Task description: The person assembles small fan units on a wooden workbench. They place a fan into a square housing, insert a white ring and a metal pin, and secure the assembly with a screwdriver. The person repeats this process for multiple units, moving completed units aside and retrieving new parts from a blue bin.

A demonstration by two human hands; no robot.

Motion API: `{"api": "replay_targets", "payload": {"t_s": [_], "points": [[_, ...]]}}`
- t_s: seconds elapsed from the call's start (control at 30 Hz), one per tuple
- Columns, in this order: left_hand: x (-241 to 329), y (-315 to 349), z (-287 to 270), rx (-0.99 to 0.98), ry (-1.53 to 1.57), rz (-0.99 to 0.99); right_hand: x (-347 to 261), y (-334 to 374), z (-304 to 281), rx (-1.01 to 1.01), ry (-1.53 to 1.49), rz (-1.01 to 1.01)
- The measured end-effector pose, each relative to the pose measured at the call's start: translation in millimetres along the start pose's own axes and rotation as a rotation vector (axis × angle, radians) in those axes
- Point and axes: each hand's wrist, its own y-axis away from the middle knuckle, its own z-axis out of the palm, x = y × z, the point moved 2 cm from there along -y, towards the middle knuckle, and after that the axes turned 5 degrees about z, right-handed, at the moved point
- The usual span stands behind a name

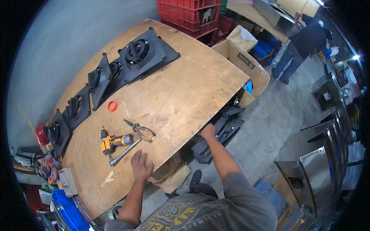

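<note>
My left hand point(141, 166) rests on the near edge of the wooden table point(185, 92), its fingers stretched out and nothing in them. Just beyond it lies a ratchet wrench point(125, 152). Beside that are a yellow and black cordless drill point(114, 142) and orange-handled pliers point(142, 131). An orange ring point(112, 106) lies farther off. My right hand point(208, 132) is closed at the table's right edge, over a stack of black plastic parts point(220, 134) below the tabletop. What its fingers hold is hidden.
Several black square panels with round openings point(144, 54) line the table's far and left side. Red crates point(189, 17) and a cardboard box point(246, 61) stand behind. A person point(302, 42) is at the back right. Sheet-metal housings point(314, 169) stand at right, a blue bin point(69, 210) at lower left.
</note>
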Motion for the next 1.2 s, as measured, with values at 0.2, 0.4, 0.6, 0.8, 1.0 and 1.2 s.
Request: {"api": "replay_targets", "payload": {"t_s": [0.2, 0.4, 0.6, 0.8, 1.0, 1.2], "points": [[-5, 2, 1, 0.024, 0.029, -0.008, 7, -1, 6, 0.220, -0.183, -0.162], [-19, 13, 19, 0.095, 0.052, 0.067, 22, 35, 14, 0.263, -0.402, -0.094], [-15, 15, 22, 0.017, 0.035, 0.010, 56, -8, 18, 0.254, -0.349, -0.161], [-13, 16, 14, 0.035, 0.114, 0.004, 44, 11, 1, 0.579, -0.208, -0.031], [-18, 17, 15, 0.062, 0.122, 0.010, -75, 78, -23, 0.614, -0.385, -0.322], [-48, 27, -30, 0.062, 0.499, 0.049, -203, 160, 11, 0.474, -0.344, -0.466]]}}
